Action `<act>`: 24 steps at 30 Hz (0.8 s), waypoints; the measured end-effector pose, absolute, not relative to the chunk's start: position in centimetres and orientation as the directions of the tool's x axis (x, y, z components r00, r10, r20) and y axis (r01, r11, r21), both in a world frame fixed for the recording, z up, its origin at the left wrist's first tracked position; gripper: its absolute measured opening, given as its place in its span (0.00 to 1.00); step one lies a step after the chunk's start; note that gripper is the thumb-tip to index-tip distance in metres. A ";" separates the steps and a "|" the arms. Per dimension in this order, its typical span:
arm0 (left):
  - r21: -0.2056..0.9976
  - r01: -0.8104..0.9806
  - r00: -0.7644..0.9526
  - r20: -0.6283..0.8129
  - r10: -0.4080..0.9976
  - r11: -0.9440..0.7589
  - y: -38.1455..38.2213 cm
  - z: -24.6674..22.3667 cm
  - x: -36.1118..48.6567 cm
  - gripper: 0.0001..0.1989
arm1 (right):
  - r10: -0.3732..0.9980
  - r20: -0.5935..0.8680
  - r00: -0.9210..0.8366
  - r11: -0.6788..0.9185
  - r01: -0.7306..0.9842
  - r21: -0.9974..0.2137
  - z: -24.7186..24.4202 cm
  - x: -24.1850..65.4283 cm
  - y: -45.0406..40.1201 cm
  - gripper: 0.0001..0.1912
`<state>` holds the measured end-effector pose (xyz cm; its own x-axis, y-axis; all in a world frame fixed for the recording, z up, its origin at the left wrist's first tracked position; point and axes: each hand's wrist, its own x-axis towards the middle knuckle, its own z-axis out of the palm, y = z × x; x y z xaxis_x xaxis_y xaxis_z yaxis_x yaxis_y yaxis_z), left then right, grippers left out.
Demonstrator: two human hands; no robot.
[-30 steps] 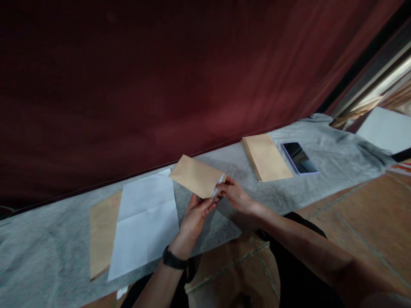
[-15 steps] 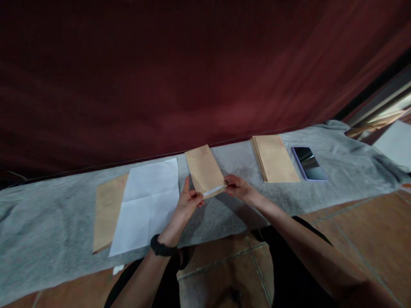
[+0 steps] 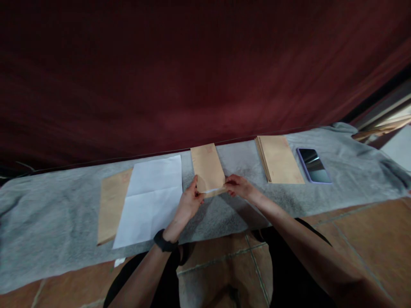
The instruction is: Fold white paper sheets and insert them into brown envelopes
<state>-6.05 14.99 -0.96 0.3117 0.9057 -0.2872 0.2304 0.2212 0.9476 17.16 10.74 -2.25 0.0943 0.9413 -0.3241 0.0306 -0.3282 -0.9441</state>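
Observation:
A brown envelope (image 3: 208, 169) is held between my two hands at the middle of the grey cloth, with a thin strip of white showing at its near end. My left hand (image 3: 191, 201) pinches the near left corner, its fingers closed on it. At the near right corner, the fingers of my right hand (image 3: 236, 186) are closed on the envelope too. Left of it lies an unfolded white sheet (image 3: 150, 201) with creases, partly over another brown envelope (image 3: 111, 205).
The grey cloth (image 3: 58, 214) covers a long narrow surface beside a dark red curtain (image 3: 192, 85). To the right lie a stack of brown envelopes (image 3: 282, 160) and a phone (image 3: 314, 166) in a purple case. A small white scrap (image 3: 119, 262) is near the front edge.
The white strip at the envelope's near end has become narrower. My left forefinger, stretched out before, now rests against the envelope's left edge. The view has shifted slightly.

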 end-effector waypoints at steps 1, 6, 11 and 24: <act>0.949 0.232 0.317 -0.283 0.905 0.216 15.0 -0.8 -6.1 0.46 | 0.941 -0.322 0.101 -0.327 0.046 -0.944 -2.3 17.2 10.7 0.06; 0.933 0.138 0.322 -0.361 0.875 0.334 14.9 0.8 -6.0 0.51 | 0.951 -0.293 0.101 -0.306 0.145 -0.941 -2.3 17.1 10.7 0.04; 0.898 -0.004 0.160 -0.433 0.887 0.439 15.5 1.9 -6.0 0.34 | 0.975 -0.202 0.089 -0.214 0.154 -0.965 -1.5 17.2 10.9 0.07; 0.979 0.200 0.300 -0.091 0.950 0.031 15.9 0.9 -5.2 0.08 | 0.996 -0.056 0.072 -0.065 0.140 -0.988 0.7 17.3 10.7 0.08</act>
<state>-5.25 15.87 0.92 0.2995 0.9497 -0.0913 0.1997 0.0312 0.9794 17.30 10.72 0.68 0.0720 0.9959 -0.0555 0.1398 -0.0652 -0.9880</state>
